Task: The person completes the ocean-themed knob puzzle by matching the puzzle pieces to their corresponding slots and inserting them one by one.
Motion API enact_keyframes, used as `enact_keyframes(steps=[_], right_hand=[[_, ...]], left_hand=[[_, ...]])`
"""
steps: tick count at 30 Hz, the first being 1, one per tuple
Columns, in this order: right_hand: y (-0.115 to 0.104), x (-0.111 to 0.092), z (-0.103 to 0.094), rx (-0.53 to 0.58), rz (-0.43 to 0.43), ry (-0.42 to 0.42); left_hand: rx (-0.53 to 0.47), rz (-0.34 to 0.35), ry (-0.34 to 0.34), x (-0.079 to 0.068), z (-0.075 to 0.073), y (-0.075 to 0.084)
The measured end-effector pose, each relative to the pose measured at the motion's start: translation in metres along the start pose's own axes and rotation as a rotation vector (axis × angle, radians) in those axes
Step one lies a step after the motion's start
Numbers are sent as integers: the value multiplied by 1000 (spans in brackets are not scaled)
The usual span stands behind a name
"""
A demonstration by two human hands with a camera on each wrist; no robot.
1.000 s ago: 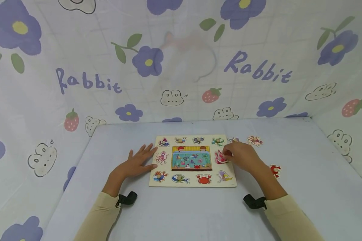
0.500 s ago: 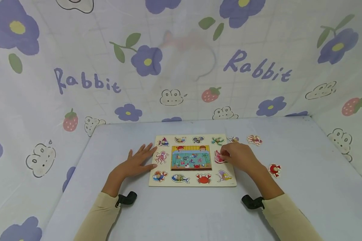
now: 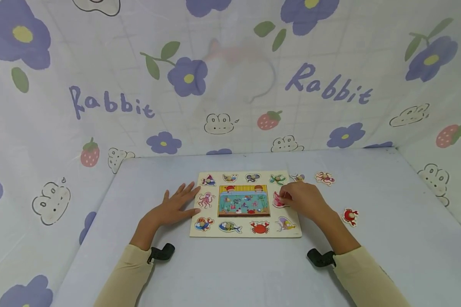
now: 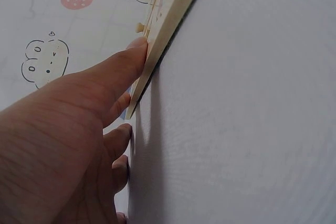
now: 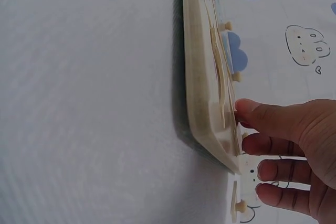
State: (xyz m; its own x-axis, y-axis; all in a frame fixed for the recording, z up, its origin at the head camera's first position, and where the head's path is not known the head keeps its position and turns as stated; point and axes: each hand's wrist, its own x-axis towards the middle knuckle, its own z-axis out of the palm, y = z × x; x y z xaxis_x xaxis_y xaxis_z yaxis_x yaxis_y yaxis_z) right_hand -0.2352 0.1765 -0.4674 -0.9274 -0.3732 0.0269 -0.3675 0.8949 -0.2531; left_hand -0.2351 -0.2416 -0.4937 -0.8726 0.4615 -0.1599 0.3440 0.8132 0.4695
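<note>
A wooden knob puzzle board lies flat on the table, a fish-tank picture at its middle and sea animals around it. My right hand is over the board's right side, thumb and forefinger pinching a pink puzzle piece at the right-hand slot. The right hand covers part of this piece. In the right wrist view the thumb and forefinger meet low over the board, the other fingers loosely bent. My left hand rests spread at the board's left edge, its thumb on the rim.
Loose on the table to the right are a red crab piece, an orange octopus piece and a piece partly behind the right hand. Several knobbed pieces, such as a blue fish, sit on the board. A patterned curtain hangs behind.
My right hand has shifted slightly left with the pink puzzle piece, which now lies more squarely over the right-hand slot. The left hand has kept its place.
</note>
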Motion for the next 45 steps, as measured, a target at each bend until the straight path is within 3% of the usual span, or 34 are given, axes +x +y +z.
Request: enact_keyframes(steps=[18,45], right_hand=[[-4,-3,-3,-14,-23,-7],[-4,-4,-3,27,22,-20]], left_hand=[[-7,11,7,0,1,0],[-20,23,7,-1,-2,1]])
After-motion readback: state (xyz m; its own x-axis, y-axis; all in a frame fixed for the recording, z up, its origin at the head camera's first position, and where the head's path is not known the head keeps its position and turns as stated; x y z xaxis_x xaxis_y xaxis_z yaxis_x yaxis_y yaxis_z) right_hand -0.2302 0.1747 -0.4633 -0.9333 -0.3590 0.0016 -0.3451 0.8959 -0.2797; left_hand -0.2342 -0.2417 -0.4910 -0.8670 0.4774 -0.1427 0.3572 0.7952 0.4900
